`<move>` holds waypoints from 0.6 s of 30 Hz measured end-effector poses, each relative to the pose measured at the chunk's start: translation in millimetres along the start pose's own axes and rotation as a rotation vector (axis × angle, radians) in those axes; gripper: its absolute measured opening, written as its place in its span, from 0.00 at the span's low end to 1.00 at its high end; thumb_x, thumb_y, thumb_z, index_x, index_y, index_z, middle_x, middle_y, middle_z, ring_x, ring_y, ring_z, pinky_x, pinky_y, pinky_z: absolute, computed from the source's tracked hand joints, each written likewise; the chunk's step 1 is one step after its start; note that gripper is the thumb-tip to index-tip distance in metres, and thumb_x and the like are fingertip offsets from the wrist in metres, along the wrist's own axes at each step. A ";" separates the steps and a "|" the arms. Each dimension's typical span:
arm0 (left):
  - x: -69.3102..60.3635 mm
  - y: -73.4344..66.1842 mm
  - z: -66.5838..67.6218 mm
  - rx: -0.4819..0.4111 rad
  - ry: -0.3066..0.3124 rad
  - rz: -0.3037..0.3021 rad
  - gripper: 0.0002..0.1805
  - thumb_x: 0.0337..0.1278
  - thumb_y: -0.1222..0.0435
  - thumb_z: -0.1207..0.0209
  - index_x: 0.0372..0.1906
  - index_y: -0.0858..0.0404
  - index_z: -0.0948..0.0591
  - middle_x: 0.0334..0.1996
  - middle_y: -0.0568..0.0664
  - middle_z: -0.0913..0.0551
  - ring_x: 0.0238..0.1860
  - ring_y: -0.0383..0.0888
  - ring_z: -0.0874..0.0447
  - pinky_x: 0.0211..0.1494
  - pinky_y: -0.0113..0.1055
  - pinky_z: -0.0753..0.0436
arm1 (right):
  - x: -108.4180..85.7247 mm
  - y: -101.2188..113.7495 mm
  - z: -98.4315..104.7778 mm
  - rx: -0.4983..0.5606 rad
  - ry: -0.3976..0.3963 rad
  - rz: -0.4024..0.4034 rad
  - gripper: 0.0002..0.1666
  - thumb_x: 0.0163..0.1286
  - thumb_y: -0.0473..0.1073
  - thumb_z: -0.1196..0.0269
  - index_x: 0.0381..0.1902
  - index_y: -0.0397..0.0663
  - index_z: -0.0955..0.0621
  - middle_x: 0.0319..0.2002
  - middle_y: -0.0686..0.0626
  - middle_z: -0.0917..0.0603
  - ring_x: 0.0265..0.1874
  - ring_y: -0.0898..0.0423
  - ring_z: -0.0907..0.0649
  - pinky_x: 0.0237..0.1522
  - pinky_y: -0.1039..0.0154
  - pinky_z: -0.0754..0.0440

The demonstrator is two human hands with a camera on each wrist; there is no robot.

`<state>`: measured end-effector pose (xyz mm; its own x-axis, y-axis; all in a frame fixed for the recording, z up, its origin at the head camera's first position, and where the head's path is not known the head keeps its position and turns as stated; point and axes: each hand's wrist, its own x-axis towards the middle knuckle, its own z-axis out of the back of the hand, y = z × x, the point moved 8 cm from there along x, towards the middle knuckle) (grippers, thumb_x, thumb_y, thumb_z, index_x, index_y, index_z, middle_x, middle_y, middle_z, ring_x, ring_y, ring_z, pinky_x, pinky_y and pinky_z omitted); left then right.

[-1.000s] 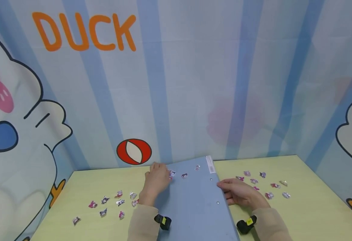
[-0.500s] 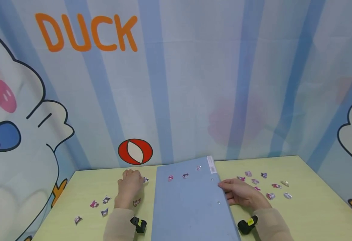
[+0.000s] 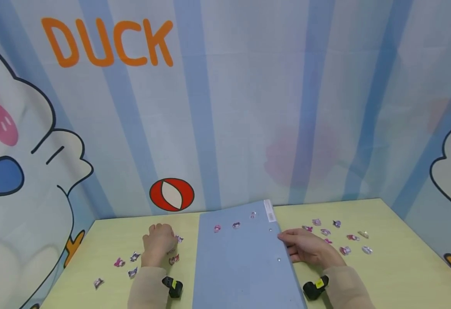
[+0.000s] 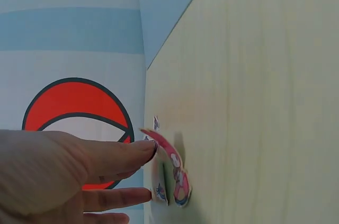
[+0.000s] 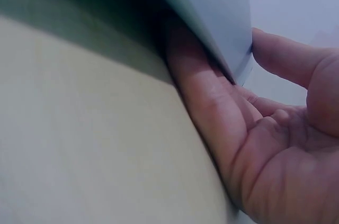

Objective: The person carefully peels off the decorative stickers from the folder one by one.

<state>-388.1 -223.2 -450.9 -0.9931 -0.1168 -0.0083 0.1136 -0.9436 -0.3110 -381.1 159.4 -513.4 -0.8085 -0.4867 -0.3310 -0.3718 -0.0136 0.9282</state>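
A blue file folder [image 3: 244, 268] lies on the table, with three small cartoon stickers, one of them pink [image 3: 217, 228], spread near its top. At its right edge my right hand [image 3: 306, 245] grips the folder, the thumb above and fingers under its raised side in the right wrist view. Left of the folder, my left hand [image 3: 158, 241] is low over loose stickers. The left wrist view has its thumb and a finger pinching a curled pink sticker [image 4: 181, 184]; a second small sticker [image 4: 160, 189] is beside it, touching the fingertip.
Loose stickers lie left of my left hand, including a pink one [image 3: 119, 262], and another [image 3: 174, 259] lies near the folder. Several more, such as a purple one [image 3: 337, 224], are scattered at the right. A striped backdrop [image 3: 244, 107] rises behind the pale table [image 3: 410, 266].
My left hand has left the folder's top left, where a pink sticker now shows, and moved left and down to the loose stickers. The right hand still holds the folder's edge.
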 end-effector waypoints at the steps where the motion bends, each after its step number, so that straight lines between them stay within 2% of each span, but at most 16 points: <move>1: 0.3 0.0 0.4 -0.002 -0.001 -0.001 0.10 0.56 0.67 0.37 0.23 0.64 0.24 0.29 0.56 0.28 0.43 0.58 0.32 0.48 0.59 0.32 | 0.0 0.2 0.5 -0.002 -0.003 0.000 0.24 0.76 0.47 0.46 0.57 0.30 0.26 0.43 0.36 0.15 0.39 0.45 0.13 0.37 0.55 0.16; 7: 3.0 3.5 2.1 0.006 -0.038 0.020 0.07 0.54 0.70 0.38 0.23 0.65 0.22 0.30 0.59 0.26 0.45 0.61 0.32 0.51 0.62 0.32 | 0.4 2.7 1.6 -0.009 -0.011 0.014 0.23 0.76 0.47 0.45 0.56 0.31 0.25 0.42 0.36 0.14 0.38 0.45 0.13 0.36 0.56 0.16; 11: 3.7 6.3 2.8 0.027 -0.071 0.027 0.03 0.53 0.73 0.41 0.27 0.68 0.21 0.33 0.62 0.25 0.47 0.64 0.32 0.52 0.65 0.34 | -0.1 2.0 -0.1 0.004 0.009 0.011 0.23 0.76 0.46 0.46 0.56 0.30 0.26 0.42 0.36 0.15 0.38 0.45 0.13 0.37 0.56 0.16; 18: 0.9 5.1 4.8 0.027 -0.079 0.012 0.02 0.55 0.73 0.43 0.33 0.69 0.21 0.35 0.63 0.25 0.48 0.65 0.32 0.51 0.66 0.34 | -0.7 0.7 0.1 0.010 0.009 0.009 0.24 0.76 0.47 0.45 0.56 0.30 0.26 0.43 0.36 0.15 0.38 0.45 0.13 0.36 0.56 0.16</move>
<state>-388.3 -229.6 -447.9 -0.9864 -0.1514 0.0636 0.1274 -0.9499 -0.2855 -380.8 159.9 -512.5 -0.8074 -0.4949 -0.3213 -0.3691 -0.0011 0.9294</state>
